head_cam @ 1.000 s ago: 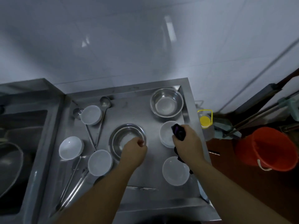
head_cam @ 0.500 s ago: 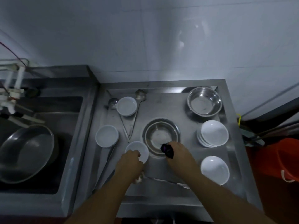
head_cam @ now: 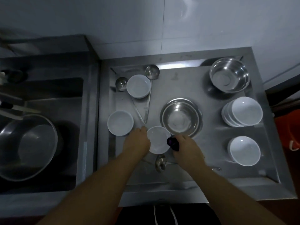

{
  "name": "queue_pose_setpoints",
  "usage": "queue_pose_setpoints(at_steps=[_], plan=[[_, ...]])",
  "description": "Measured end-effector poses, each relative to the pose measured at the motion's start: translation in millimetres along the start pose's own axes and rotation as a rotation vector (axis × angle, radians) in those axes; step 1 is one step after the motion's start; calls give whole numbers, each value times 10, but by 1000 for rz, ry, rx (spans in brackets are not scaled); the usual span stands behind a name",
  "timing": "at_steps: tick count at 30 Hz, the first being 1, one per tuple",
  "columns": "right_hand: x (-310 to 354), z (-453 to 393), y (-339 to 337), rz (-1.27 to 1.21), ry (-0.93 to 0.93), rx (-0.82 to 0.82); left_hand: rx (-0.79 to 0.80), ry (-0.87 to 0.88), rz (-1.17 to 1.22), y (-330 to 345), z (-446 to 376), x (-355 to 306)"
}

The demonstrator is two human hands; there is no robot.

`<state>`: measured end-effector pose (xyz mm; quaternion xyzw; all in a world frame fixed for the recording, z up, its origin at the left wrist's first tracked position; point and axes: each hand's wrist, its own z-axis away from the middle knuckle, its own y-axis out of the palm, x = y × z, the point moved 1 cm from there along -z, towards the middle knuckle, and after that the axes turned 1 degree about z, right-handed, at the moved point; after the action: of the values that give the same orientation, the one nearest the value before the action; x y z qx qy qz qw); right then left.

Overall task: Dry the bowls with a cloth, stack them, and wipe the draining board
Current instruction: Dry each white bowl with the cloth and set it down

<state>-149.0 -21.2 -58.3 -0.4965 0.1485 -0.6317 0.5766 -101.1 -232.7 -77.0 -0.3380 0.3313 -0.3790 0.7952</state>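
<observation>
My left hand (head_cam: 137,141) grips the left rim of a small white bowl (head_cam: 158,139) near the front of the steel draining board (head_cam: 211,172). My right hand (head_cam: 186,147) holds a dark purple cloth (head_cam: 172,142) against that bowl's right edge. Two more white bowls (head_cam: 120,122) (head_cam: 138,86) stand to the left. A stack of white bowls (head_cam: 242,111) sits at the right, with a single white bowl (head_cam: 244,150) in front of it. Two steel bowls (head_cam: 181,117) (head_cam: 229,74) stand in the middle and at the back right.
Ladles (head_cam: 151,73) (head_cam: 121,83) (head_cam: 160,162) lie on the board among the bowls. A sink (head_cam: 48,98) on the left holds a large steel basin (head_cam: 27,146). A tiled wall (head_cam: 146,21) runs behind. An orange bucket (head_cam: 290,132) stands at the right edge.
My left hand went from the middle steel bowl to the small white bowl and now grips it. My right hand brought the cloth from the right-hand bowls to this bowl. The camera view shifted.
</observation>
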Motion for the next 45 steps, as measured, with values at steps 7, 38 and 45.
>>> queue_pose_setpoints(at_steps=[7,38,45], plan=[[-40,-62,20,-35,54,2,107,-16,-27,115,-275,-92],[850,587,-1521,-391,-430,-385,169,-18,1584,-1364,960,-847],[731,933,-2018,-583,-493,-392,144,126,1743,-1576,1467,-1369]])
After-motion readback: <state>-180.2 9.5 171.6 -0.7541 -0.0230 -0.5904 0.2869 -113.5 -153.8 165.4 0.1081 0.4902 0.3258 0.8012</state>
